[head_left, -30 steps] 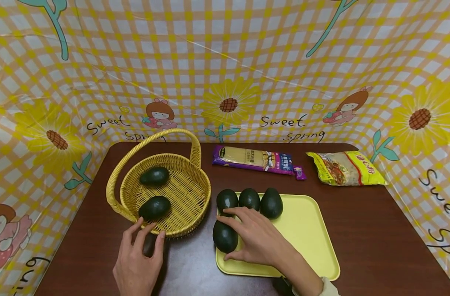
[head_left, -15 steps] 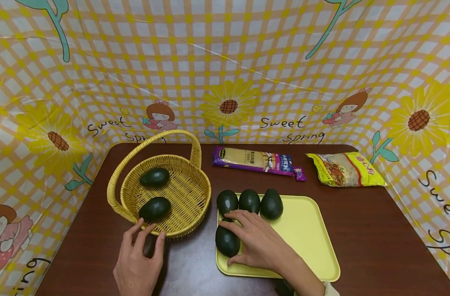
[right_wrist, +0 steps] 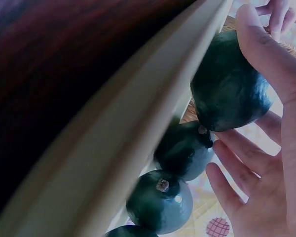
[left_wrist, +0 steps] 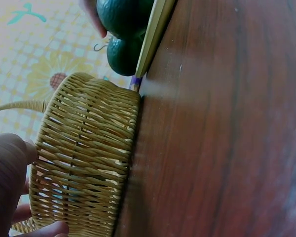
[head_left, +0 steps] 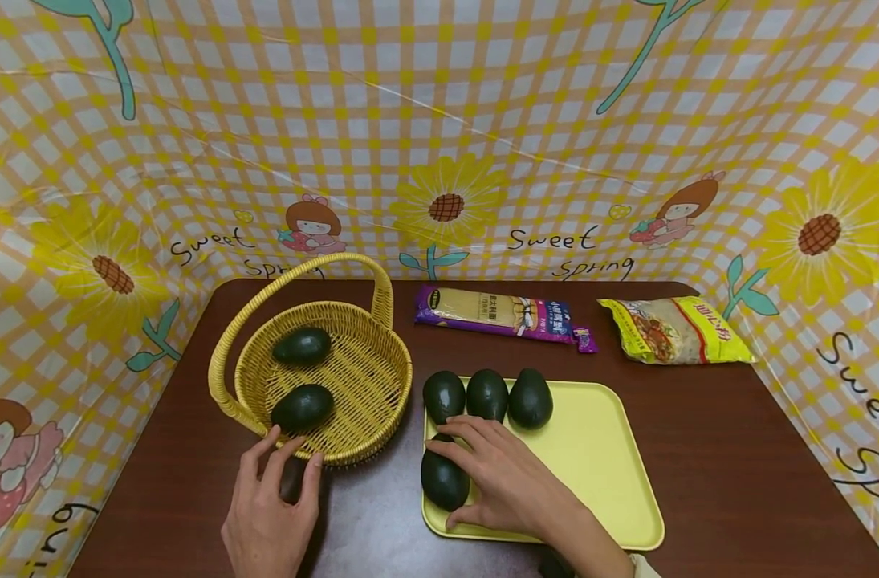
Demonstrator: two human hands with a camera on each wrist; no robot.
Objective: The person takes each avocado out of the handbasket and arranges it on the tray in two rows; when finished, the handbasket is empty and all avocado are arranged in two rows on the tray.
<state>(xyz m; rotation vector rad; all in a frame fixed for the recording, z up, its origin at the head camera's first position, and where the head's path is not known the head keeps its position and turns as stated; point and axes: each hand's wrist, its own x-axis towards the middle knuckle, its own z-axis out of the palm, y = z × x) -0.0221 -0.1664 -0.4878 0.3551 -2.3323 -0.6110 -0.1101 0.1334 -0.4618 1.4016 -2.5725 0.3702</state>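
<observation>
Two bare hands work over a dark brown, wood-grained bench [head_left: 742, 449]. The right hand [head_left: 500, 474] curves over one avocado [head_left: 442, 483], its grip clamped on the fruit, thumb on the near side and fingers over the far side. That avocado is glossy, dark green and egg-shaped, at the left edge of a shallow, smooth, pale yellow tray [head_left: 591, 457] with rounded corners. Three more avocados [head_left: 531, 399] sit in a row along the tray's far edge, at its left; the right hand's fingers hide the lower part of the nearest ones.

To the left stands a round, golden basket [head_left: 367, 377], woven from thin strands, with a tall wrapped handle [head_left: 384, 305] arching over it. Two avocados [head_left: 303, 408] lie on their sides within. The left hand [head_left: 269, 510] touches the basket's near rim, its grip loose, thumb and fingers apart.

Behind the tray lies a long, flat, purple-edged pasta pack [head_left: 482, 311], marked with Chinese characters and "PASTA". Right of it rests a puffy, shiny yellow bag [head_left: 681, 329], also with Chinese characters. A creased checked cloth [head_left: 381, 96] surrounds the bench, printed with sunflowers, cartoon figures and "Sweet Spring".
</observation>
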